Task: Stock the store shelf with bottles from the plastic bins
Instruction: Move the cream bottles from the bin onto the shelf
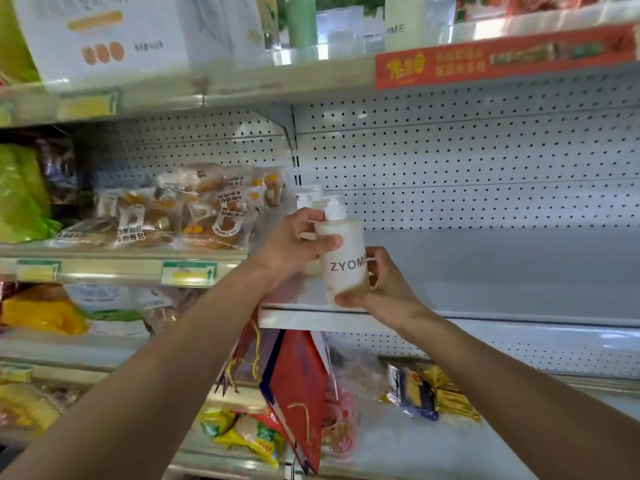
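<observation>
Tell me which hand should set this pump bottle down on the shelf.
Probably the left hand: it wraps the ZYOME bottle high on the body, while the right hand cups its base, where fingers would sit between bottle and shelf.

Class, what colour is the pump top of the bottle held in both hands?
White, on the pump bottle; head view.

I read "ZYOME" in dark capitals on the pump bottle (344, 261) at centre. At one o'clock, a white bottle (403, 22) on the top shelf shows only "ME". The red banner (502, 58) on that shelf's edge and the bread packets (194, 209) at nine o'clock carry print too blurred to read.
</observation>
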### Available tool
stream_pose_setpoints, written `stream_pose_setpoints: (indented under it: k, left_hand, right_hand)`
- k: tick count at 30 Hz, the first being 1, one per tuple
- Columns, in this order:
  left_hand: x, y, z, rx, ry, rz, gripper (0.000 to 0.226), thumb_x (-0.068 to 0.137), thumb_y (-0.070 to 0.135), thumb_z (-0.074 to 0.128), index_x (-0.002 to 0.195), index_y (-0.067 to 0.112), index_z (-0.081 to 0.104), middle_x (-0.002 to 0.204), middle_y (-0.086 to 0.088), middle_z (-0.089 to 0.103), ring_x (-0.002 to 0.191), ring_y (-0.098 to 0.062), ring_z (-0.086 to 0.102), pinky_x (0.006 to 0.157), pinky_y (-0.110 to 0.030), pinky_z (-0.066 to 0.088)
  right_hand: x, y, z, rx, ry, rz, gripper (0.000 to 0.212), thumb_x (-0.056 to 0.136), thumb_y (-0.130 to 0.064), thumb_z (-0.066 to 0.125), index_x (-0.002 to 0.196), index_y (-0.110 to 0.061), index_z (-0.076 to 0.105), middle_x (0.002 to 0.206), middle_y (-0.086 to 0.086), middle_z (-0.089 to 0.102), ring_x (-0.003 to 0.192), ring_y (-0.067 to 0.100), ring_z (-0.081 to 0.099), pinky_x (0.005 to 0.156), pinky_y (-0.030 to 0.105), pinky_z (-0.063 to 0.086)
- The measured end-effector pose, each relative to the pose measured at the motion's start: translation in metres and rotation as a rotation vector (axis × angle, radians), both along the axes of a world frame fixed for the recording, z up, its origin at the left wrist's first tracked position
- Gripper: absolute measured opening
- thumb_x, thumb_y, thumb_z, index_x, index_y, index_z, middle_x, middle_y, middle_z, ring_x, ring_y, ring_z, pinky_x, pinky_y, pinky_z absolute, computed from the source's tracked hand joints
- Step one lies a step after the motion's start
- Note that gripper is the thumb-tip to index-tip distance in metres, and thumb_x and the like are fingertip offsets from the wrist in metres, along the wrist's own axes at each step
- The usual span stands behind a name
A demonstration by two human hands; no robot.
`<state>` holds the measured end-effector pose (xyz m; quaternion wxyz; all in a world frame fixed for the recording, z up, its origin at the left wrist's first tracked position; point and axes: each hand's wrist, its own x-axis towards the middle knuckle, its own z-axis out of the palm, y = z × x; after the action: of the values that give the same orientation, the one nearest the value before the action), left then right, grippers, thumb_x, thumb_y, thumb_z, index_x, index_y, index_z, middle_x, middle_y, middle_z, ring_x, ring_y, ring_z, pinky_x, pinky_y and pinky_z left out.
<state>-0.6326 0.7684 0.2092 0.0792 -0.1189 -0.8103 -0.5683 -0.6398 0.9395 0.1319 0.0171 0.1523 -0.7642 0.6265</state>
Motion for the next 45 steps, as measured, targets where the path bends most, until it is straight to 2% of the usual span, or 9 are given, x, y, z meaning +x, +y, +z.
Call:
stream_pose_setpoints:
  k: [6,12,18,24,27,30,40,43,45]
  left_hand:
    - [-0.025,-0.023,0.001,-0.135,0.025,0.031,0.040,0.080,0.013,0.076,0.117,0.013,0.061,0.120,-0.001,0.065,0.114,-0.016,0.059,0.103,-0.038,0.044]
    - [-0.038,-0.040,-0.001,-0.261,-0.005,0.051,0.038,0.078,0.016,0.079,0.114,0.014,0.064,0.109,-0.001,0.070,0.104,-0.016,0.065,0.095,-0.036,0.052]
    - [-0.045,-0.048,0.012,-0.515,0.021,0.114,0.036,0.077,0.023,0.078,0.111,0.015,0.069,0.108,0.002,0.072,0.100,-0.015,0.066,0.097,-0.039,0.051]
    - [-0.046,-0.049,0.016,-0.577,0.024,0.162,0.036,0.078,0.021,0.077,0.113,0.016,0.068,0.107,0.001,0.071,0.099,-0.015,0.065,0.096,-0.038,0.051]
    - [-0.047,-0.050,0.017,-0.609,0.014,0.192,0.040,0.079,0.023,0.076,0.117,0.014,0.067,0.110,0.000,0.070,0.102,-0.016,0.064,0.098,-0.037,0.050]
    - [-0.045,-0.050,0.017,-0.627,0.021,0.202,0.039,0.080,0.024,0.075,0.117,0.014,0.067,0.111,0.000,0.070,0.103,-0.016,0.064,0.098,-0.037,0.049]
    - [-0.039,-0.051,0.012,-0.605,0.029,0.206,0.033,0.083,0.023,0.071,0.115,0.016,0.067,0.110,0.000,0.070,0.099,-0.016,0.064,0.093,-0.031,0.049]
    - [-0.030,-0.051,0.008,-0.528,0.038,0.187,0.043,0.084,0.019,0.071,0.125,0.012,0.061,0.119,-0.003,0.067,0.111,-0.019,0.061,0.101,-0.038,0.046]
    - [-0.021,-0.051,0.005,-0.505,0.087,0.214,0.049,0.085,0.017,0.070,0.131,0.012,0.055,0.126,-0.002,0.063,0.114,-0.016,0.059,0.100,-0.030,0.044]
  right_hand:
    - [-0.025,-0.027,-0.011,0.022,0.013,-0.041,0.076,0.064,-0.008,0.084,0.118,-0.031,0.035,0.111,-0.009,0.055,0.099,0.000,0.056,0.063,0.012,0.047]
    - [-0.042,-0.050,-0.022,0.080,-0.016,-0.026,0.079,0.065,-0.009,0.083,0.122,-0.029,0.032,0.107,-0.012,0.056,0.097,0.000,0.056,0.070,0.016,0.046]
    - [-0.054,-0.067,-0.019,0.103,-0.022,-0.028,0.080,0.066,-0.007,0.082,0.125,-0.026,0.032,0.106,-0.011,0.055,0.099,0.003,0.055,0.073,0.019,0.046]
    - [-0.055,-0.076,-0.015,0.116,-0.026,-0.039,0.083,0.069,-0.004,0.080,0.133,-0.021,0.030,0.105,-0.010,0.054,0.104,0.014,0.057,0.080,0.025,0.047]
    - [-0.056,-0.079,-0.013,0.116,-0.035,-0.036,0.082,0.070,-0.002,0.079,0.134,-0.020,0.030,0.106,-0.007,0.055,0.103,0.015,0.057,0.075,0.021,0.046]
    - [-0.055,-0.082,-0.012,0.117,-0.043,-0.041,0.083,0.070,-0.002,0.079,0.135,-0.020,0.029,0.116,-0.001,0.056,0.106,0.017,0.057,0.078,0.023,0.045]
    - [-0.052,-0.083,-0.009,0.187,-0.042,-0.071,0.082,0.070,-0.003,0.080,0.136,-0.015,0.031,0.122,0.001,0.055,0.113,0.018,0.055,0.093,0.031,0.046]
    - [-0.047,-0.077,-0.008,0.248,-0.024,-0.101,0.082,0.073,-0.003,0.076,0.141,-0.012,0.029,0.127,0.004,0.052,0.111,0.015,0.053,0.085,0.024,0.044]
    - [-0.041,-0.072,-0.008,0.305,0.005,-0.119,0.081,0.078,-0.006,0.072,0.144,-0.012,0.026,0.131,0.007,0.048,0.108,0.014,0.049,0.079,0.019,0.041]
